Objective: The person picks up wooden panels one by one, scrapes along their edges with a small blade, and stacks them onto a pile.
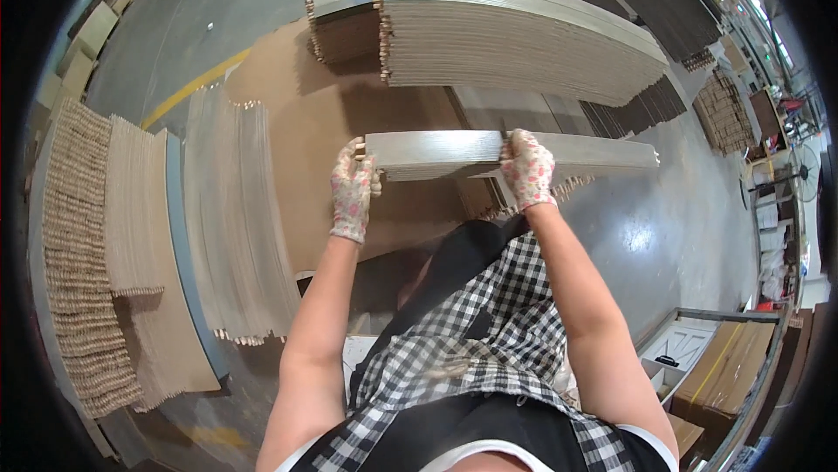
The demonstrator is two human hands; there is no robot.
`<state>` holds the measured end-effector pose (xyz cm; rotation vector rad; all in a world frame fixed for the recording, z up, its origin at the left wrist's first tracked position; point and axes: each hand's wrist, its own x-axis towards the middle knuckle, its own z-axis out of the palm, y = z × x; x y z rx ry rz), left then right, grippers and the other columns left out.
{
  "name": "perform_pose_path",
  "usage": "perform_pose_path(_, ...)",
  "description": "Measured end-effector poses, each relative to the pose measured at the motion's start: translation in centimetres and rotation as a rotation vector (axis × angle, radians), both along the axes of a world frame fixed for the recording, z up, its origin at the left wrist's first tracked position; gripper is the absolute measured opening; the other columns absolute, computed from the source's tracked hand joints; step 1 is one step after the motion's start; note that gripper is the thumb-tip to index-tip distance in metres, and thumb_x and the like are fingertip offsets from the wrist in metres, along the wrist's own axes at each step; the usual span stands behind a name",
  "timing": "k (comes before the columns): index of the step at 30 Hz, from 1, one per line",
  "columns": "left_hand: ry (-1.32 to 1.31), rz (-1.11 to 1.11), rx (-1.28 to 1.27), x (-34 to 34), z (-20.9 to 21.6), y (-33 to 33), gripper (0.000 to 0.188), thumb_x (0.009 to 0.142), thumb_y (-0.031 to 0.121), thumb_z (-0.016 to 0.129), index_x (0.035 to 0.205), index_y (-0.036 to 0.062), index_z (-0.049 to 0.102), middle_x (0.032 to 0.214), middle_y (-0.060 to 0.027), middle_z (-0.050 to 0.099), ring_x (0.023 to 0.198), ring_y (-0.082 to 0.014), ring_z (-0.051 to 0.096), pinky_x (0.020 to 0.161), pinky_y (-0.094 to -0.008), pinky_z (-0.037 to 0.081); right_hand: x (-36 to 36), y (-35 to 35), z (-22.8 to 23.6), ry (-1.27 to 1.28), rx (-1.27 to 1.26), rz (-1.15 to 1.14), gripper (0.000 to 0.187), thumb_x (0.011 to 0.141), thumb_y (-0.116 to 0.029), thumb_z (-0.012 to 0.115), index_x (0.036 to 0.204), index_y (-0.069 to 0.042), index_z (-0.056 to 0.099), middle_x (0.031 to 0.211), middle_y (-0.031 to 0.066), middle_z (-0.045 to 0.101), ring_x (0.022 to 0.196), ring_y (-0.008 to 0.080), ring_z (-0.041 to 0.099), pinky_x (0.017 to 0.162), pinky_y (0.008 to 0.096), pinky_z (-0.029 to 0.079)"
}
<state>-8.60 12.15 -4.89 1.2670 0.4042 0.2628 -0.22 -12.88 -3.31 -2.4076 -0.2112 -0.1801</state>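
Note:
Across the front of my body I carry a bundle of long, flat grey slats with small wooden pegs at their ends. My left hand, in a white glove with a pink print, is closed round the bundle's left end. Near the bundle's middle, my right hand grips it from above in a matching glove. The right end of the bundle reaches well past that hand. Just beyond it stands a larger stack of the same grey slats, pegs showing at its left end. Fingertips under the bundle are partly hidden.
Brown cardboard lies beneath the work area. To my left stand a row of grey slats and a tall pile of pegged slats. A framed cart with a taped carton is at the lower right. A fan stands far right.

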Motion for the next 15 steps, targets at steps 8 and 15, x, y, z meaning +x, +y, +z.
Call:
perform_pose_path(8,-0.025,0.016,-0.068,-0.7,-0.9,1.4,0.03,0.09,0.007,0.055,0.12,0.0072,0.05,0.077,0.0008,0.051,0.057,-0.0044,0.047,0.047,-0.0199,0.042,-1.8,5.2,1.2,-0.175,-0.355,0.174,0.013,0.073,-0.015,0.065,0.082,-0.009,0.057,0.073,0.0133,0.061,0.067,0.0321,0.062,0.061,0.0441,0.049)
perform_pose_path(15,-0.05,-0.087,-0.183,-0.3,-1.4,1.4,0.033,0.095,0.012,0.048,0.127,0.0085,0.047,0.083,-0.0006,0.053,0.055,-0.0035,0.046,0.045,-0.0189,0.04,1.6,-1.3,0.0,-0.233,-0.25,-0.051,0.008,0.072,-0.006,0.059,0.07,-0.011,0.052,0.069,0.0119,0.057,0.063,0.0325,0.058,0.056,0.0425,0.049)
